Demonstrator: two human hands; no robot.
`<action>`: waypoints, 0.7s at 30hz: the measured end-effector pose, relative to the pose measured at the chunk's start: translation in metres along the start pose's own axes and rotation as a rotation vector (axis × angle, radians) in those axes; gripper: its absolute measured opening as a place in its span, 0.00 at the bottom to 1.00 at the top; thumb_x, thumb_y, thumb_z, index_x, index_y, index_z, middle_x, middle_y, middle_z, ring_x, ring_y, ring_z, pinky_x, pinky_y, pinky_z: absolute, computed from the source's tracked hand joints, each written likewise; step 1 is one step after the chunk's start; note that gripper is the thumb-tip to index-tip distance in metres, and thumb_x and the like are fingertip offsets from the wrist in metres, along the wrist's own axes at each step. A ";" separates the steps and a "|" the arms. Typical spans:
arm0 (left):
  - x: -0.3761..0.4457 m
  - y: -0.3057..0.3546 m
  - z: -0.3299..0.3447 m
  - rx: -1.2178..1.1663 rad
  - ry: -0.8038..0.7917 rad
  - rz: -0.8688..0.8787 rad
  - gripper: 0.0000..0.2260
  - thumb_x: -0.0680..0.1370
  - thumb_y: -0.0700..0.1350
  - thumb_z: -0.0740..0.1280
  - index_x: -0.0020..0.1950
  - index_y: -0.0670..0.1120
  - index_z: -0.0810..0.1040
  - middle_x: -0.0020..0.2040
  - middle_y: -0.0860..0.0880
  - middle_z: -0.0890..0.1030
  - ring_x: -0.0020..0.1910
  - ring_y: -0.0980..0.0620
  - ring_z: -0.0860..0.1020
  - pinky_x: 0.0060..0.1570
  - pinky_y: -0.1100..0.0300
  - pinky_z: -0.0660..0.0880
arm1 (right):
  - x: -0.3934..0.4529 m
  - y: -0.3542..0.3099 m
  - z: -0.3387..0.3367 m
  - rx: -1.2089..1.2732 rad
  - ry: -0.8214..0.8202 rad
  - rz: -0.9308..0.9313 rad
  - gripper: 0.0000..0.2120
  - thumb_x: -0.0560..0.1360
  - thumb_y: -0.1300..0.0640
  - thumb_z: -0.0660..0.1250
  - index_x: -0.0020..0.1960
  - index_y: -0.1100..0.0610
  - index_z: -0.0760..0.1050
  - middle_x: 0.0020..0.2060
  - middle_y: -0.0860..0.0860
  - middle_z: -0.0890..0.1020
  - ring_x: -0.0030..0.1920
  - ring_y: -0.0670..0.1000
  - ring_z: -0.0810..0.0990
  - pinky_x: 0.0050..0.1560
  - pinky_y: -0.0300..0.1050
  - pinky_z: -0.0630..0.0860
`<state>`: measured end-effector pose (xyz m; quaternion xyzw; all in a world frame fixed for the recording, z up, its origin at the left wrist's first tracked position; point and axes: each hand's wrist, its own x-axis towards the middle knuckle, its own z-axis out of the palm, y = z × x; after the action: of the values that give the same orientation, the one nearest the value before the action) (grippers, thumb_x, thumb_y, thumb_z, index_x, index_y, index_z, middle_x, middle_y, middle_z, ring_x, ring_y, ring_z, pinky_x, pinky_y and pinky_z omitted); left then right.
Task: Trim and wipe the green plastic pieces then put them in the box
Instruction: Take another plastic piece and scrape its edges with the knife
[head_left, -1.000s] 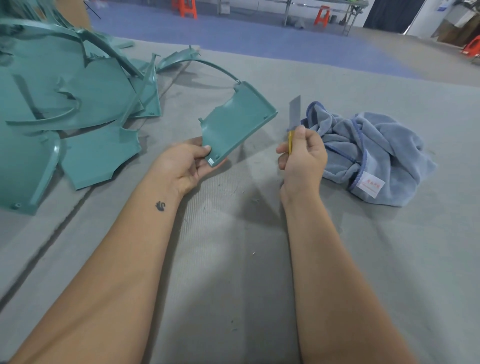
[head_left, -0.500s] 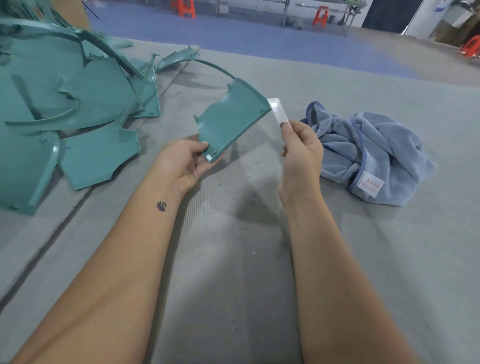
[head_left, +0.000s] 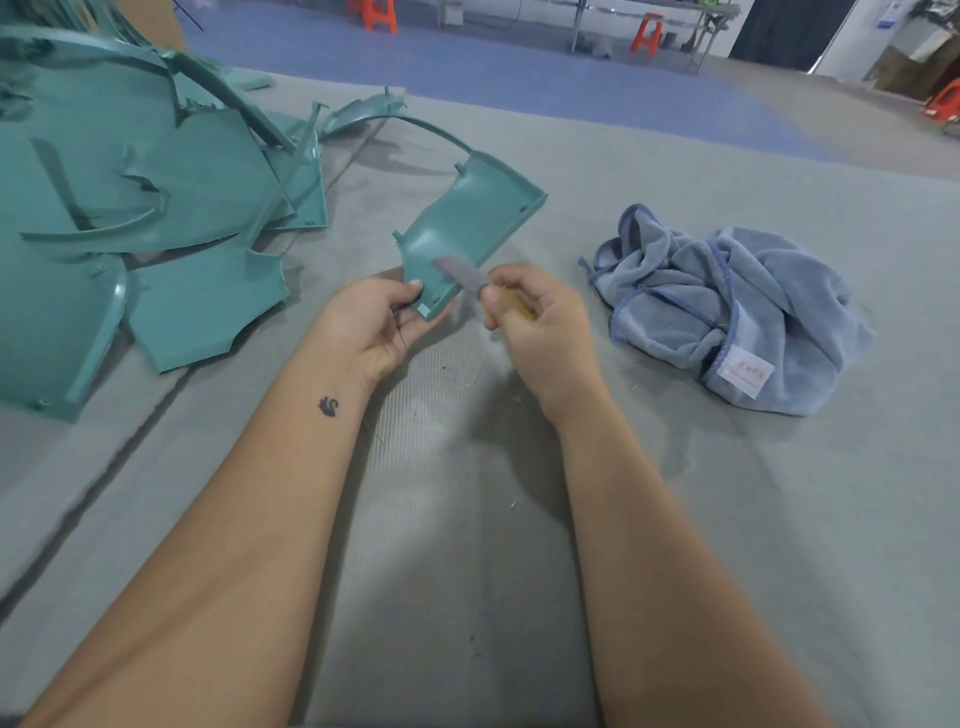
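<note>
Left hand (head_left: 382, 325) is pinching the curved green plastic piece (head_left: 467, 228) at its near corner, above the grey mat (head_left: 467, 545); right hand (head_left: 540, 332) is gripping a yellow-handled blade (head_left: 462, 273) w/ tip lying against that piece. Blue-grey cloth (head_left: 727, 306) is lying crumpled to the right.

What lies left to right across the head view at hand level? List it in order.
Pile of green plastic pieces → left hand gripping the near corner of the held green piece → blade across that piece → right hand gripping the blade's yellow handle → crumpled blue cloth.
</note>
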<state>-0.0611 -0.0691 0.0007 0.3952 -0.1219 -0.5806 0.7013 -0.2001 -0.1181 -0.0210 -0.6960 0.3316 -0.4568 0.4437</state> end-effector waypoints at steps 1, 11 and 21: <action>0.000 0.001 0.000 -0.011 0.001 0.007 0.11 0.81 0.30 0.53 0.49 0.34 0.74 0.34 0.41 0.83 0.32 0.49 0.84 0.35 0.60 0.81 | -0.001 0.000 0.003 -0.024 -0.058 -0.011 0.14 0.77 0.67 0.66 0.41 0.48 0.76 0.30 0.47 0.76 0.32 0.46 0.72 0.38 0.41 0.71; -0.003 0.001 0.001 -0.011 0.001 -0.037 0.09 0.81 0.31 0.53 0.49 0.33 0.73 0.34 0.40 0.83 0.32 0.48 0.84 0.35 0.60 0.81 | 0.005 0.000 -0.004 0.210 0.151 -0.038 0.10 0.79 0.65 0.63 0.45 0.50 0.73 0.32 0.45 0.78 0.34 0.41 0.76 0.35 0.35 0.71; -0.006 0.000 0.000 -0.025 0.013 -0.058 0.09 0.82 0.31 0.53 0.48 0.31 0.72 0.33 0.39 0.83 0.31 0.47 0.83 0.35 0.59 0.81 | 0.002 0.002 -0.004 0.216 0.105 -0.054 0.13 0.79 0.65 0.63 0.44 0.48 0.75 0.29 0.43 0.76 0.34 0.49 0.69 0.33 0.39 0.66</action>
<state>-0.0629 -0.0638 0.0025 0.3935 -0.0984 -0.5998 0.6897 -0.2032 -0.1221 -0.0208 -0.6281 0.2845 -0.5373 0.4856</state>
